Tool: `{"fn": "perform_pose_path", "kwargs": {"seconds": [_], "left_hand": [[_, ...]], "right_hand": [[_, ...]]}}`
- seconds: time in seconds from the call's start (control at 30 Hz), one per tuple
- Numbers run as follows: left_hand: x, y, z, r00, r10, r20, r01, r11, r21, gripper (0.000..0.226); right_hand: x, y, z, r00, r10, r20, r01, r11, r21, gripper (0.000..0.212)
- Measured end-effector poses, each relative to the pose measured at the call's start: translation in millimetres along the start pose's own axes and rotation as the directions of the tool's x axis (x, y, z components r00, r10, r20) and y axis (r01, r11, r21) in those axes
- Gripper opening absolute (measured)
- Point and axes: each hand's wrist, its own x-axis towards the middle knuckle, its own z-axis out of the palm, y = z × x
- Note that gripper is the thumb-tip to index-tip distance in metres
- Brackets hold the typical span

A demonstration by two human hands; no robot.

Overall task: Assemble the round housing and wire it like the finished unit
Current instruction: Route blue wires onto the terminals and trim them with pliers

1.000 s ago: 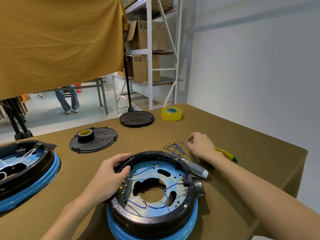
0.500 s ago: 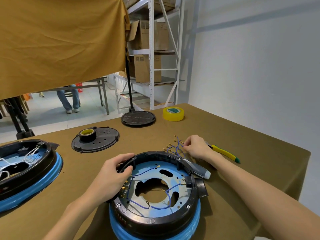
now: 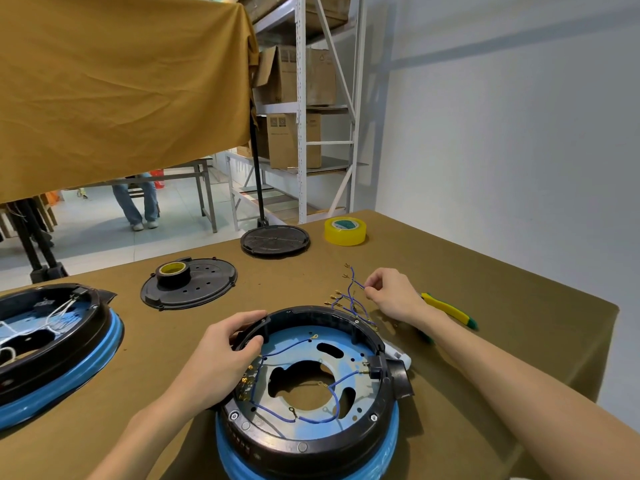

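The round housing, a black ring on a blue base with blue wires laid inside, sits at the table's near middle. My left hand grips its left rim, thumb outside and fingers curled over the inner edge. Behind the housing lies a bundle of loose blue wires with brass terminals. My right hand pinches one blue wire of that bundle and holds it lifted above the table. The finished unit, with white wires inside, rests at the far left.
A black cover plate carrying a small tape roll, a second black disc and a yellow tape roll lie farther back. A yellow-green tool lies right of my right hand, and a white-handled tool pokes out behind the housing. The table's right edge is close.
My right hand moved left from the table surface to the wire bundle, pinched one blue wire and raised it. My left hand stayed on the housing rim.
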Motion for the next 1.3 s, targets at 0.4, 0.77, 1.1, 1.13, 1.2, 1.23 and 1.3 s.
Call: {"fn": "perform_pose_path", "kwargs": {"seconds": [0.4,0.77,1.1,1.13,1.2,1.23,1.3], "left_hand": [[0.6,0.3,-2.5,0.999,0.018,0.034,-0.019,0.999,0.026,0.039],[-1.3,12.9,-3.3,0.984,0.107,-0.145,-0.117,0.991,-0.061,0.043],[-7.2,30.4,-11.6,0.938,0.217,-0.269,-0.265,0.952,-0.156,0.01],[-7.6,31.2,-12.1,0.937,0.22,-0.27,-0.267,0.951,-0.154,0.009],[-8.5,32.9,-12.7,0.939,0.226,-0.26,-0.269,0.952,-0.147,0.011],[-8.9,33.4,-12.8,0.94,0.225,-0.257,-0.267,0.954,-0.14,0.013],[-8.9,33.2,-12.6,0.941,0.221,-0.258,-0.258,0.959,-0.12,0.015]], "right_hand": [[-14.5,-27.5,-7.0,0.934,-0.215,-0.285,0.226,0.974,0.005,0.008],[-57.3,-68.1,-3.6,0.922,-0.372,-0.108,0.387,0.884,0.261,0.014],[-82.6,-98.0,5.5,0.875,-0.447,0.186,0.306,0.808,0.504,0.011],[-83.1,-98.4,5.7,0.875,-0.44,0.204,0.28,0.801,0.529,0.012],[-83.9,-98.5,5.8,0.878,-0.423,0.226,0.234,0.79,0.567,0.013],[-84.0,-98.5,6.3,0.88,-0.415,0.23,0.22,0.786,0.577,0.013],[-84.8,-99.0,7.8,0.887,-0.401,0.229,0.2,0.781,0.591,0.01]]}}
